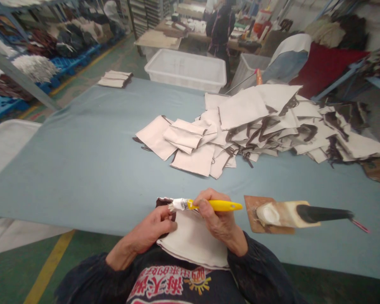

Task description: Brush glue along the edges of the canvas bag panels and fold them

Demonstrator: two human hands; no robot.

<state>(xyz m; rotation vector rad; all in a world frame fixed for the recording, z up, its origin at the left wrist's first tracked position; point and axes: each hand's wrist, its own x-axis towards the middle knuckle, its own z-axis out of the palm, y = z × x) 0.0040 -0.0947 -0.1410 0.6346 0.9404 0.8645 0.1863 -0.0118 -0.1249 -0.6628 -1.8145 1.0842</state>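
Observation:
A yellow-handled brush (221, 205) is gripped in my right hand (217, 219), its bristles coated with something white. The bristles point left and sit beside the fingertips of my left hand (152, 230). Those left fingers are closed on the dark-edged end of a cream fabric piece (196, 238), which lies at the table's front edge against my body. Whether the bristles touch the fabric I cannot tell. Right of my right hand, a cut-open container with a black handle (324, 213) holds white paste (268, 213) and rests on a brown board (251, 207).
A large heap of cream pieces with dark trim (243, 112) spreads over the back right of the blue-grey table (82, 169). A small folded stack (115, 79) lies at the far left corner. Beyond stand a white plastic bin (186, 69) and a person (221, 29).

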